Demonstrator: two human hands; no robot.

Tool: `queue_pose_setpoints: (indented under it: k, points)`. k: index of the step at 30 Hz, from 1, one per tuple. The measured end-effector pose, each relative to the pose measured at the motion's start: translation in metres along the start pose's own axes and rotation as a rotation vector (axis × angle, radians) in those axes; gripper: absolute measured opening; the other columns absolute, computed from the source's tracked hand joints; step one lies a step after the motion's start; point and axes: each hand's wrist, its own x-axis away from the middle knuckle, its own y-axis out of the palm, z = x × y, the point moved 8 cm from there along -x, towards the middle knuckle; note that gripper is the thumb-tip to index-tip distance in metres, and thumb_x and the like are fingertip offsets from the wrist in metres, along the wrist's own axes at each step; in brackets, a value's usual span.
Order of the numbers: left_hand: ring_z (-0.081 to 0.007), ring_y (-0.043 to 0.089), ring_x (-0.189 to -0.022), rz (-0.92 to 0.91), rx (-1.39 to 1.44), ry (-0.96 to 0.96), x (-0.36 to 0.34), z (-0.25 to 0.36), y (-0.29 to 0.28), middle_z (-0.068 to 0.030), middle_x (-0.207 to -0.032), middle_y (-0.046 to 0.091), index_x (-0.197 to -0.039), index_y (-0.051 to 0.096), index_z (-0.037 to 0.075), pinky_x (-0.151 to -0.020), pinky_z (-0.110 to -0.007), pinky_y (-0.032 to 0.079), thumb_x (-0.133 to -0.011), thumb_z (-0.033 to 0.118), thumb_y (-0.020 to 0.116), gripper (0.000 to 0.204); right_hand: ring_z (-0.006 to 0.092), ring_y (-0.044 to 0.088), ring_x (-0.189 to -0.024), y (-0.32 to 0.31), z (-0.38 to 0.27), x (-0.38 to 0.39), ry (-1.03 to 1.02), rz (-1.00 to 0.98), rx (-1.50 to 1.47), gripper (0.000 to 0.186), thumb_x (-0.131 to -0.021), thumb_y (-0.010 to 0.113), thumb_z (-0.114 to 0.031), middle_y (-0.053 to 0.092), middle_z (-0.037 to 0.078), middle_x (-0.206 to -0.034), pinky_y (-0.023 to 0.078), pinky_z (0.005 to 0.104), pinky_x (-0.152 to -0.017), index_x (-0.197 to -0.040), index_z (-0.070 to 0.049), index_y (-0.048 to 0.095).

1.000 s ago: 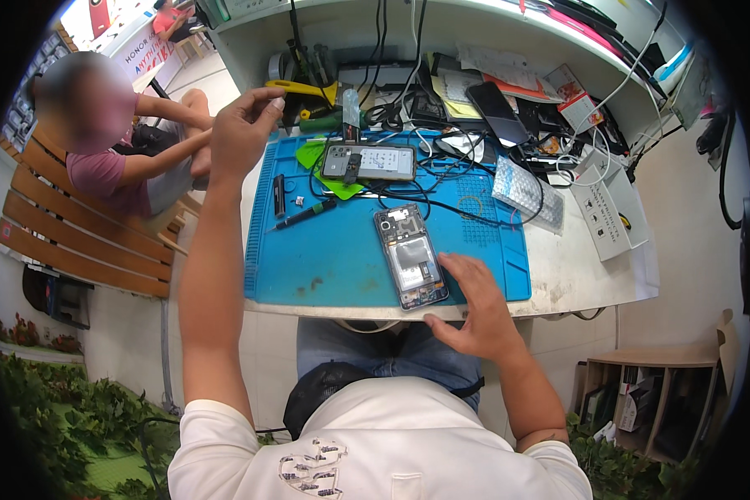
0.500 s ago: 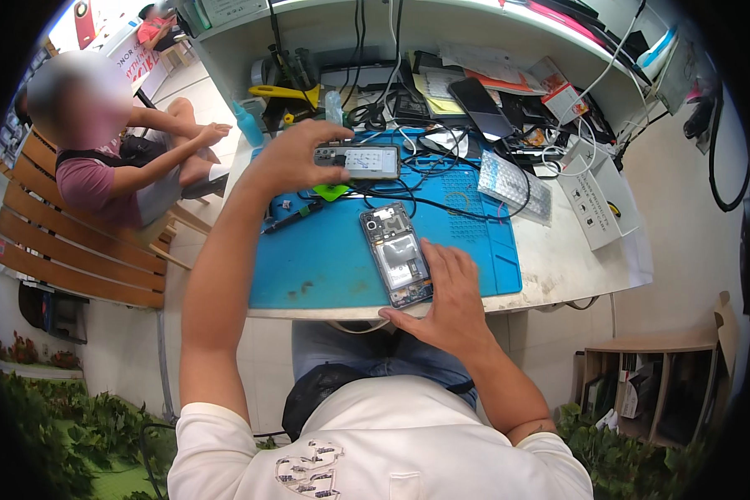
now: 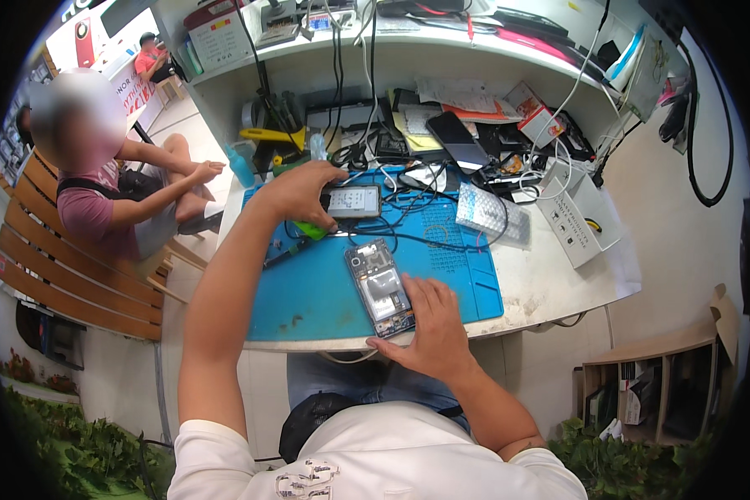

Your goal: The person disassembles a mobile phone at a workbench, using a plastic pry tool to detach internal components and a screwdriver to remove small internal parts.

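On the blue work mat [image 3: 308, 292] lies an opened phone [image 3: 381, 287], its inner parts and battery facing up. My right hand [image 3: 433, 321] is closed along its right side and lower corner, the thumb at the near end. Farther back, my left hand [image 3: 304, 196] curves round the left end of a second phone [image 3: 356, 202], whose upper face shows a pale printed panel. The fingers are at its far edge and the thumb is near its close edge. Beside that thumb is a bright green piece [image 3: 310, 231]. A black screwdriver-like tool [image 3: 287, 251] lies below the wrist.
Black cables [image 3: 416, 218] loop over the mat behind the opened phone. A bubble-wrap pouch [image 3: 493, 215] and a white box [image 3: 579, 225] lie at right. Phones, papers and parts crowd the back under a shelf [image 3: 383, 43]. Another person [image 3: 100, 200] sits on a bench at left.
The view has tilted, so the bench appears lower. My left hand has shifted slightly along the second phone's edge. My right hand stays on the opened phone.
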Motion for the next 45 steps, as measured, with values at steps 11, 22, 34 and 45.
queue_pose_setpoints:
  k: [11, 22, 34, 45]
  points:
    - [-0.0354, 0.071, -0.123, -0.068, -0.034, -0.094, -0.011, -0.005, -0.003, -0.0200, -0.133, 0.071, -0.139, 0.072, -0.001, -0.110, -0.041, 0.057, -0.063, 0.036, 0.096, 0.087, 0.0465, 0.056, -0.136, 0.001, 0.000, 0.000, -0.007, 0.020, 0.008, 0.113, -0.076, 0.098, -0.060, 0.065, 0.025, -0.144, 0.045, 0.0561, -0.119, -0.157, 0.006, 0.054]
    - [-0.0346, 0.070, -0.120, -0.028, -0.110, -0.069, -0.023, 0.014, -0.072, -0.0185, -0.127, 0.071, -0.138, 0.075, -0.001, -0.105, -0.041, 0.058, -0.063, 0.039, 0.095, 0.088, 0.0452, 0.056, -0.135, -0.002, -0.002, -0.002, -0.011, 0.013, 0.024, 0.108, -0.082, 0.093, -0.061, 0.064, 0.026, -0.142, 0.045, 0.0544, -0.118, -0.154, 0.009, 0.054]
    - [-0.0372, 0.069, -0.131, -0.084, -0.139, -0.047, -0.032, 0.006, -0.001, -0.0182, -0.143, 0.070, -0.146, 0.073, 0.003, -0.113, -0.044, 0.056, -0.065, 0.041, 0.104, 0.095, 0.0458, 0.057, -0.134, -0.001, -0.003, -0.001, -0.034, 0.015, 0.037, 0.109, -0.081, 0.094, -0.059, 0.064, 0.027, -0.142, 0.046, 0.0544, -0.116, -0.156, 0.008, 0.052]
    - [-0.0261, 0.071, -0.109, 0.119, -0.019, 0.113, 0.063, 0.039, 0.006, -0.0035, -0.105, 0.070, -0.095, 0.086, 0.017, -0.094, -0.040, 0.059, -0.086, 0.015, 0.088, 0.010, 0.0458, 0.057, -0.132, -0.003, 0.001, -0.001, -0.016, 0.040, -0.044, 0.114, -0.072, 0.101, -0.059, 0.065, 0.025, -0.139, 0.047, 0.0548, -0.115, -0.154, 0.006, 0.055]
